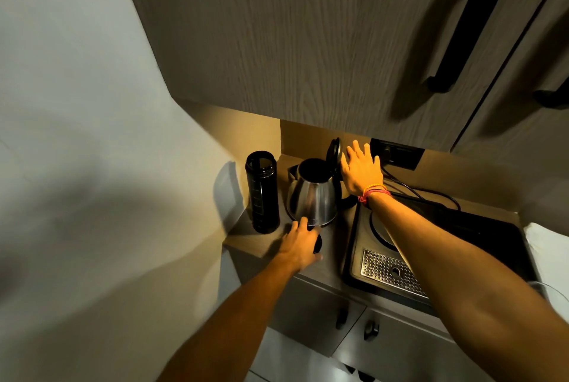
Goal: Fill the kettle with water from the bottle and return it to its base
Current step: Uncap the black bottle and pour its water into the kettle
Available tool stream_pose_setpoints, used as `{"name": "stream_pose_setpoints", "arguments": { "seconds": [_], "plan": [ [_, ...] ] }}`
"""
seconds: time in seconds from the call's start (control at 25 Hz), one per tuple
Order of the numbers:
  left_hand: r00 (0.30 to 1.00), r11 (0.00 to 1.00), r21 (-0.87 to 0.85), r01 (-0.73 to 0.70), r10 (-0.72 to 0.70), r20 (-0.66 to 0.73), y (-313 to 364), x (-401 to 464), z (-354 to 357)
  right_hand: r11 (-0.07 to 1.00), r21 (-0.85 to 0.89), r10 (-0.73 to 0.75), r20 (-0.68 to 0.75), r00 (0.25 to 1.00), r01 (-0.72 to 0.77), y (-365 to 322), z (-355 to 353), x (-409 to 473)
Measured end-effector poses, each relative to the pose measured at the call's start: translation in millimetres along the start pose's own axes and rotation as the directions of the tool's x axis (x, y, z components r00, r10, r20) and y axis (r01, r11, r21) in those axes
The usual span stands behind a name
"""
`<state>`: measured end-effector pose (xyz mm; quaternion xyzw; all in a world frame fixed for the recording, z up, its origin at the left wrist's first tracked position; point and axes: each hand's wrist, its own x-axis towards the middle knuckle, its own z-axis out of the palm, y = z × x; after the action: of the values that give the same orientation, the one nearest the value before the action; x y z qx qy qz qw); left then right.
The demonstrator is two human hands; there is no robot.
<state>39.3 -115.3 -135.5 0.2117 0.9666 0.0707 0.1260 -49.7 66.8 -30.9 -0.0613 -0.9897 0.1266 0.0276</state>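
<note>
Step in hand, as judged: kettle readied for filling, pour not yet begun. Lid [335,152] tipped up and back on its hinge, mouth open and dark; no water level discernible inside.

Kettle [312,193] taken as landmark. Upright on the wooden counter [334,253], off its base. Steel body, conical, bright reflections on the near face; black handle on the right side, spout toward the left rear. Base judged to be the round plate [381,227] in the black tray [462,227] just right of the kettle; cord trailing from behind the kettle to the wall socket [397,153] at rear right.

Bottle [261,195] just left of kettle, upright, dark, tall, uncapped, graduated marks faint on its side. Contents not readable against the dark wall.

Right hand [361,170] just right of kettle, beside the raised lid, fingers spread, gripping nothing; contact with lid or handle cannot be told. Threaded bands at that wrist.

Left hand [300,243] in front of kettle, low on the counter, curled over a small dark round object [317,243], probably the bottle cap; firm grasp or mere resting cannot be told.

Next move calls for: left hand freed, bottle taken around its mid-body, tipped over the open mouth; kettle steadied by its handle. Narrow gap between bottle and kettle, so care against knocking either.
</note>
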Motion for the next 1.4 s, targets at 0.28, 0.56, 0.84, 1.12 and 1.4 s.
{"name": "stream_pose_setpoints", "arguments": {
  "seconds": [0.28, 0.56, 0.84, 1.12, 1.4],
  "plan": [
    [0.996, 0.997, -0.073, 0.026, -0.032, -0.086, -12, -7, 2, 0.994, -0.089, -0.063, 0.033, 0.997, 0.065, 2, 3, -1],
    [0.577, 0.998, 0.066, -0.003, 0.056, -0.815, -53, -10, -107, 0.989, -0.126, -0.078, 0.01, 0.997, 0.078, 6, 9, 3],
    [0.75, 0.682, -0.731, -0.019, -0.474, -0.462, -92, -4, -111, 0.986, -0.145, -0.08, 0.012, 0.997, 0.081, 7, 12, 3],
    [0.704, 0.504, -0.862, -0.056, -0.592, -0.392, -85, 11, -90, 0.982, -0.175, -0.07, 0.053, 0.996, 0.079, 7, 11, 1],
    [0.778, 0.777, -0.626, 0.057, -0.428, -0.46, -64, 21, -111, 0.961, -0.251, -0.095, 0.09, 0.991, 0.115, 6, 10, 0]
  ]
}}
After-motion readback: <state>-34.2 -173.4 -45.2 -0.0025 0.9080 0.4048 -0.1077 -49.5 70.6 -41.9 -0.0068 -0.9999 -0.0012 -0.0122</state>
